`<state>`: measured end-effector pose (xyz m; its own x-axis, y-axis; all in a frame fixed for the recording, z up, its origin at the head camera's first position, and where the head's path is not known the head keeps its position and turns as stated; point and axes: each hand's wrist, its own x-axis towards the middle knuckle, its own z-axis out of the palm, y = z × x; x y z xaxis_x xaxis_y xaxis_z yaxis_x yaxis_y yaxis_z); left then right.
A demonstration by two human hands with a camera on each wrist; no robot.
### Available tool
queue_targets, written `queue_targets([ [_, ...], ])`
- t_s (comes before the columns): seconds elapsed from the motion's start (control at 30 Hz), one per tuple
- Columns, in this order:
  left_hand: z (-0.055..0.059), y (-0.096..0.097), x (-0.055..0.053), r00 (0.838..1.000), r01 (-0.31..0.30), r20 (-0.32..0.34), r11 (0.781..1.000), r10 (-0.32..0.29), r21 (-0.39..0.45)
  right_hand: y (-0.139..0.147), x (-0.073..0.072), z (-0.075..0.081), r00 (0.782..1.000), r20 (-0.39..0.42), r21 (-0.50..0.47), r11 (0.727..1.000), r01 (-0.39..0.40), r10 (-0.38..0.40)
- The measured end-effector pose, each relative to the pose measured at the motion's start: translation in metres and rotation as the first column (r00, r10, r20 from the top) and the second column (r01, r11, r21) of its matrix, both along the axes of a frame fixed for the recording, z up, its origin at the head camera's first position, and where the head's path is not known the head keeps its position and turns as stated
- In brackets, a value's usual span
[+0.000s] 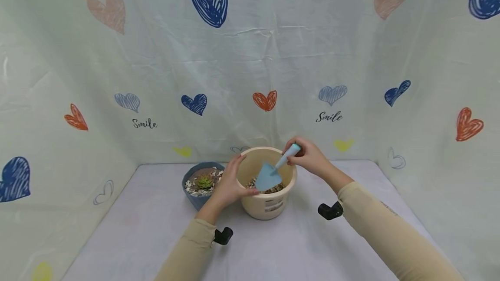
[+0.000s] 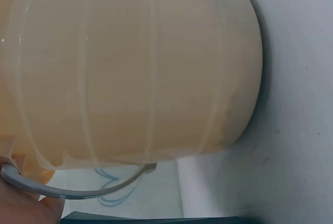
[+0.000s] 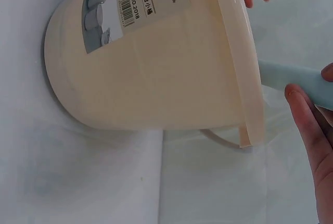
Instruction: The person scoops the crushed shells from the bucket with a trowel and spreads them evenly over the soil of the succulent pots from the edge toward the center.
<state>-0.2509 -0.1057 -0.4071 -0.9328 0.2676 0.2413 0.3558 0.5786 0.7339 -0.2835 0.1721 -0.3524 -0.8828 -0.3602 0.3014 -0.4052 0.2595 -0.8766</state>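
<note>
A cream plastic bucket point(image 1: 262, 210) stands upright on the table, with brown, crumbly material point(image 1: 278, 187) in the bottom. My left hand point(image 1: 230, 183) grips its left rim, thumb along the near edge. Between the thumb and fingers of my right hand point(image 1: 308, 156) is the light blue handle of a small trowel point(image 1: 268, 178). Its blade points down inside the bucket's mouth; whether the tip touches the material cannot be told. The right wrist view shows the handle point(image 3: 281, 73) beyond the bucket rim and a printed label point(image 3: 127, 5) on the bucket's side.
Left of the bucket, partly behind my left hand, a blue-grey pot point(image 1: 190, 197) holds a green succulent point(image 1: 205, 181) and white pebbles. A pale cloth covers the table point(image 1: 156, 229). Behind it hangs a sheet point(image 1: 242, 68) printed with hearts. The bucket's thin handle point(image 2: 88, 195) hangs at its side.
</note>
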Motion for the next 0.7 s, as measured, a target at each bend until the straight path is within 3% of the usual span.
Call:
queue_targets([
  [0.23,-0.006,0.001,0.002,1.000,0.022,0.010,0.999,-0.021,-0.041,-0.001,-0.010,-0.005,0.999,0.032,0.130,0.991,-0.017,0.013],
  [0.47,-0.009,0.000,0.006,1.000,0.028,-0.004,0.998,-0.028,-0.054,-0.003,-0.020,-0.005,0.995,-0.082,0.303,0.952,-0.033,0.061],
  [0.7,-0.003,-0.001,0.004,1.000,0.008,-0.012,0.999,-0.009,-0.045,-0.007,-0.031,-0.001,0.990,-0.130,0.393,0.920,-0.002,0.058],
])
